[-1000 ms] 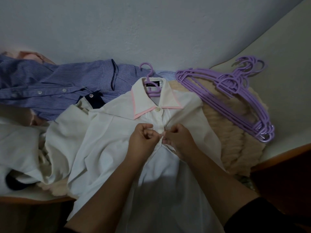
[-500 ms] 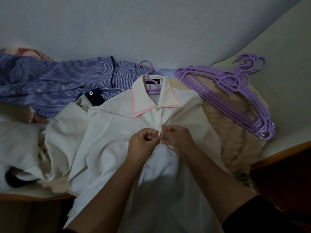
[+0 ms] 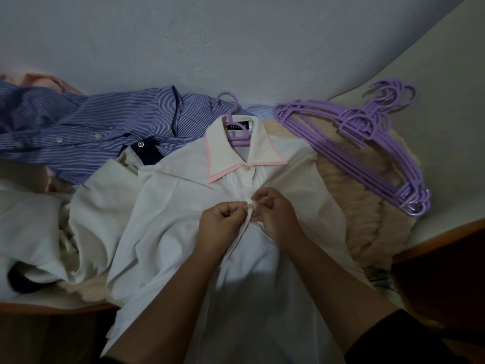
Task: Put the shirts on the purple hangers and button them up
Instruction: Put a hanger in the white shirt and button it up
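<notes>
White shirt (image 3: 183, 211), thin smooth woven cloth, lies front-up at frame centre on a pale counter (image 3: 446, 106) with a wooden edge; its pointed cream collar is edged in a pink band. A purple plastic hanger (image 3: 233, 119) sits inside the neck, hook emerging at 12 o'clock of the collar. Top button (image 3: 246, 168), round and pale, is fastened just below the collar points. Left hand (image 3: 223, 224) and right hand (image 3: 275, 216) meet at the placket just below that button, fingers curled, each pinching one edge of the shirt front; knuckles nearly touching. Whether the second button is through its hole cannot be told. At 2 o'clock of the shirt: a stack of purple hangers (image 3: 367, 143), thin curved arms nested, hooks bunched together, resting on a beige fluffy ribbed fabric (image 3: 367, 227). At 10 o'clock: a blue-and-white fine-striped shirt (image 3: 78, 127), crumpled, small pale buttons showing. At 9 o'clock: more rumpled white cloth (image 3: 31, 227).
</notes>
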